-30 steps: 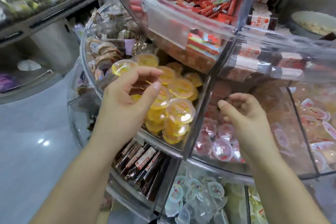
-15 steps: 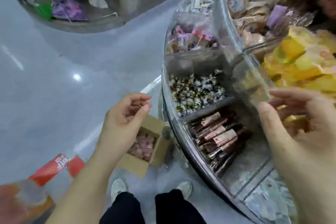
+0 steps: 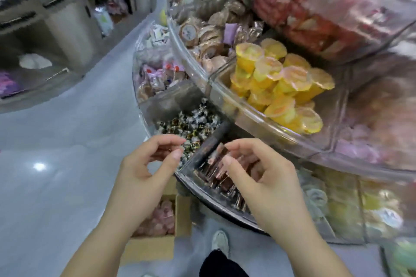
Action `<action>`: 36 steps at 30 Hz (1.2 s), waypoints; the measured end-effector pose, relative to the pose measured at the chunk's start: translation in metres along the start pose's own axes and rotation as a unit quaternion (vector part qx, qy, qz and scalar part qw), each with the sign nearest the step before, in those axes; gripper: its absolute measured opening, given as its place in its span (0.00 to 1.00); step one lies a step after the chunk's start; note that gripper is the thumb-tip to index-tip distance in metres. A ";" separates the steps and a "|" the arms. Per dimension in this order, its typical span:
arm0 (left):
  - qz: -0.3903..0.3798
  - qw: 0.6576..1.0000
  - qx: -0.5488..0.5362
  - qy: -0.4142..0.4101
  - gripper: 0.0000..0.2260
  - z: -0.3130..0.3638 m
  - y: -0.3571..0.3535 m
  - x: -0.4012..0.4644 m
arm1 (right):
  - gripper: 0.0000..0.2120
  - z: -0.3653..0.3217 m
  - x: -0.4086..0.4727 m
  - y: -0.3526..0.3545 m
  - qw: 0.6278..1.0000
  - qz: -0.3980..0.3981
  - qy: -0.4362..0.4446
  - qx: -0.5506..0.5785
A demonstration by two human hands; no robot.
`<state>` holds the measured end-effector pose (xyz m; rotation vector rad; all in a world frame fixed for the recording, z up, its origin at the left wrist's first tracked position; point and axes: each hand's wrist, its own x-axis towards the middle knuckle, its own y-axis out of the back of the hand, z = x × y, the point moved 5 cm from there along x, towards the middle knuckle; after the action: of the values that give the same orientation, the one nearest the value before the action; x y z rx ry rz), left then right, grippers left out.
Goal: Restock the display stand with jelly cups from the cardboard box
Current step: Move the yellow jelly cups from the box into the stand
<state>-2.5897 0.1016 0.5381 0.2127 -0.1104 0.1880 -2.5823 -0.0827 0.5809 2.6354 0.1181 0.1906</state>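
Two hands, left hand [image 3: 144,171] and right hand [image 3: 267,177], hold nothing, fingers loosely curled. One cardboard box [image 3: 155,247] of pink jelly cups [image 3: 161,218] sits on the floor below the left fingers.

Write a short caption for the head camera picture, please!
Two empty hands, left hand and right hand, hover between the cardboard box of pink jelly cups and the display stand.

Glossy grey floor [image 3: 56,132], background shelving [image 3: 67,13]
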 end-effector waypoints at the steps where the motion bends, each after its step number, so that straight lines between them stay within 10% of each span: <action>1: -0.016 1.000 -0.001 -0.015 0.06 0.009 -0.014 0.006 | 0.06 0.005 0.000 0.015 1.000 0.015 -0.008 0.008; 11: -0.069 0.990 0.101 -0.073 0.08 0.062 -0.137 0.046 | 0.08 0.048 0.024 0.139 0.996 0.084 -0.002 -0.006; 20: -0.039 0.936 0.347 -0.035 0.20 0.048 -0.166 0.062 | 0.25 0.068 0.076 0.122 0.964 -0.053 0.079 -0.250; 36: 0.017 0.974 0.154 -0.167 0.14 0.099 -0.171 0.054 | 0.17 0.087 0.073 0.136 0.999 0.030 0.032 -0.023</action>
<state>-2.5124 -0.0754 0.6067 0.5523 -0.4207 0.2010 -2.4899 -0.2335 0.5790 2.5886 0.0543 0.2943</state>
